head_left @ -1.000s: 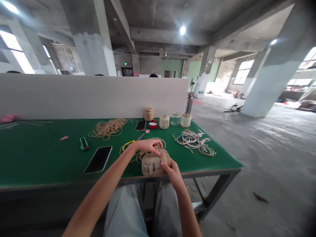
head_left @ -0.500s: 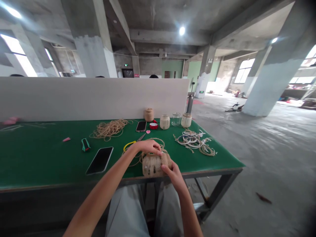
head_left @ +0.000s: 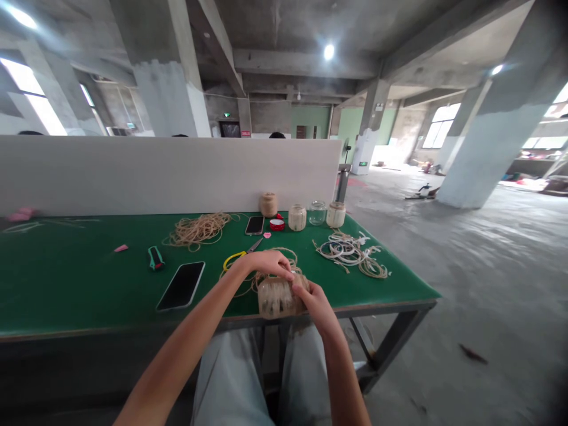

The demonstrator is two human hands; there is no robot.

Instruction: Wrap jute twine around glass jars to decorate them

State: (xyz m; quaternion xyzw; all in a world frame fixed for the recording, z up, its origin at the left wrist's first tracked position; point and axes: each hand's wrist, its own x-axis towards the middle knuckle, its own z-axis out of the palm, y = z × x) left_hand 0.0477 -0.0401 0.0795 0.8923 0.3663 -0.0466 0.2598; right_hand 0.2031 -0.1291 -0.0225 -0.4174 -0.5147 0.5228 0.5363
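Note:
A glass jar [head_left: 277, 300] partly wrapped in beige twine lies tilted on its side at the table's front edge. My right hand [head_left: 314, 299] is closed around its right end, with the thumb on top near the wrapped part. Over the jar's upper side, my left hand [head_left: 276, 264] reaches in with fingers pinched at the twine, close to the right thumb. Loose twine [head_left: 290, 255] loops behind the jar and under my left hand. Yellow-handled scissors [head_left: 234, 259] lie just left of that hand, blades pointing away.
On the green table [head_left: 106, 296] lie a large phone [head_left: 181, 286], a green cutter [head_left: 155, 258], a twine heap [head_left: 199, 229], a smaller phone [head_left: 254, 225] and red tape [head_left: 277, 225]. Several jars [head_left: 297, 218] stand behind; cord coils [head_left: 352, 254] lie right. A white partition [head_left: 168, 177] closes the back.
My right thumb has moved up along the jar, closer to the left fingertips. The jar has turned slightly, and its wrapped right part is more covered by my right hand.

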